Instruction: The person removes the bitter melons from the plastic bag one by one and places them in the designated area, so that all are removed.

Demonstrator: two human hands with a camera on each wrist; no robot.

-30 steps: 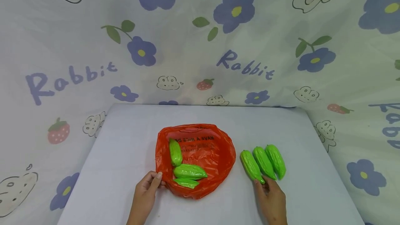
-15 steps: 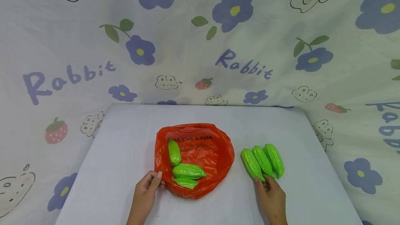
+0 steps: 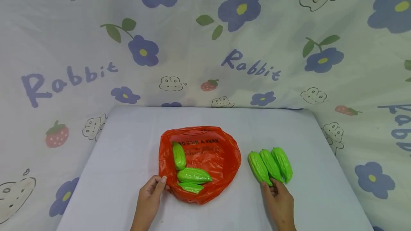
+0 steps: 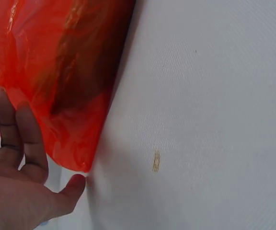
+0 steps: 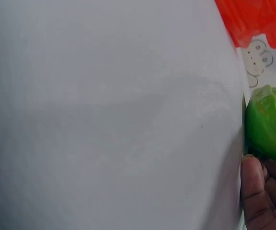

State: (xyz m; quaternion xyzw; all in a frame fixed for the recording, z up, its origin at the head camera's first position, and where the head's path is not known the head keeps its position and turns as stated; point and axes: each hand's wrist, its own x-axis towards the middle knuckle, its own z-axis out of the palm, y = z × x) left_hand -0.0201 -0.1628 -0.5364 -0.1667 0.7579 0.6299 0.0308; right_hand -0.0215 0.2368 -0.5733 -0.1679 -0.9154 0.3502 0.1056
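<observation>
A red plastic bag [image 3: 229,149] lies with its mouth wide open, holding three shiny green bitter melons; one bitter melon [image 3: 194,176] rests crosswise in it. At the bag's near left rim, my left hand [image 3: 150,197] pinches the plastic between thumb and fingers. In the left wrist view its fingers spread along the bag's outer wall [image 4: 85,43]. To the right, three more bitter melons lie side by side. My right hand [image 3: 280,202] pinches the near, pointed end of the leftmost bitter melon [image 3: 258,167], thumb on one side and fingers on the other.
The bitter melons beside it, a middle bitter melon [image 3: 271,164] and a right bitter melon [image 3: 282,164], stand close together. Everything rests on a white table [image 3: 135,134]. Behind rises a printed cloth [image 3: 192,45] with flowers and "Rabbit" lettering.
The leftmost bitter melon has shifted very slightly away from me, with the right hand at its tip. The left hand and the bag hold their place.
</observation>
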